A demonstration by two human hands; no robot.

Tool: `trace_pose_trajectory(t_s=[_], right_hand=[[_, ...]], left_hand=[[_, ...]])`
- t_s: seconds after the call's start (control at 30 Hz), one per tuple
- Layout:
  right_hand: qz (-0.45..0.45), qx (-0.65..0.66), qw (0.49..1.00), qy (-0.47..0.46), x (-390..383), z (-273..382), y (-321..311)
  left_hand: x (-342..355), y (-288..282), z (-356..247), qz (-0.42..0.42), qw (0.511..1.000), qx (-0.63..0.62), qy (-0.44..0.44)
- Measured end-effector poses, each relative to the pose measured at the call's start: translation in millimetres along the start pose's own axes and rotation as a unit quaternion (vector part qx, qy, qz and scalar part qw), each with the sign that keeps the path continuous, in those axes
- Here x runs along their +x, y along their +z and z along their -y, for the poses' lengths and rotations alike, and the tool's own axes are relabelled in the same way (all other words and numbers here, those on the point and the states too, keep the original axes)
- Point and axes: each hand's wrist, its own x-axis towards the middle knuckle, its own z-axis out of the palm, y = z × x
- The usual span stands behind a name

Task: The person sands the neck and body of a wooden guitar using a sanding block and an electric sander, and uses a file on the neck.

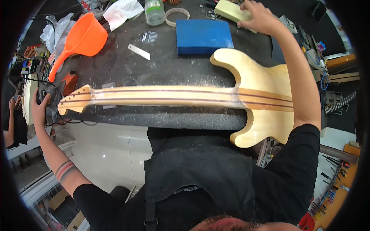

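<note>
A pale wooden electric guitar [165, 95] without strings lies across the bench, back side up. Dark stripes run along its neck, the headstock is at the left and the body at the right. My right hand [260, 19] reaches past the body to the far side, fingers and thumb closed over a pale yellow block [231, 10]. At the far left, my left hand [40, 106] curls round a dark object beyond the headstock; its kind I cannot make out. Close by it stands an orange-and-black tool [70, 82]. A blue box-like block [204, 36] sits near my right hand.
Behind the neck lie an orange dipper [85, 35], a metal scraper blade [139, 51], a tape roll [177, 16], a clear green-labelled container [155, 13] and white tissue [123, 13]. Pale dust covers the dark bench [200, 120]. Another person's arm [10, 123] shows at far left.
</note>
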Motion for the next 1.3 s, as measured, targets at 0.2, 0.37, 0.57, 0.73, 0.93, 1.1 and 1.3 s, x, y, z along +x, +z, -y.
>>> trace_pose_trajectory(t_s=[0.2,0.37,0.57,0.73,0.93,1.1,1.3], right_hand=[[0.074,0.028,0.996,0.051,15.9,25.0,-16.1],[0.05,0.045,0.997,0.039,15.8,25.0,-11.2],[-0.033,0.066,0.997,0.034,12.9,14.3,-2.6],[-0.1,0.073,0.992,0.014,-0.6,12.3,-5.4],[-0.158,0.152,0.975,0.038,1.8,0.4,-17.6],[-0.109,0.499,0.859,0.035,-4.5,25.6,-43.8],[-0.03,0.656,0.746,-0.109,-48.1,168.1,-97.4]], left_hand=[[-15.0,0.6,17.5,-0.029,0.998,0.055,0.013],[-26.3,1.1,23.7,-0.063,0.993,0.098,-0.007],[-43.5,3.2,9.9,-0.124,0.987,0.104,-0.021],[-54.0,1.7,-26.3,-0.195,0.975,0.107,-0.007],[-67.9,-16.2,-106.2,-0.346,0.917,0.177,0.094],[-61.0,11.5,-225.9,-0.331,0.915,-0.211,0.089],[-132.2,53.6,-460.8,-0.027,0.871,-0.445,0.205]])
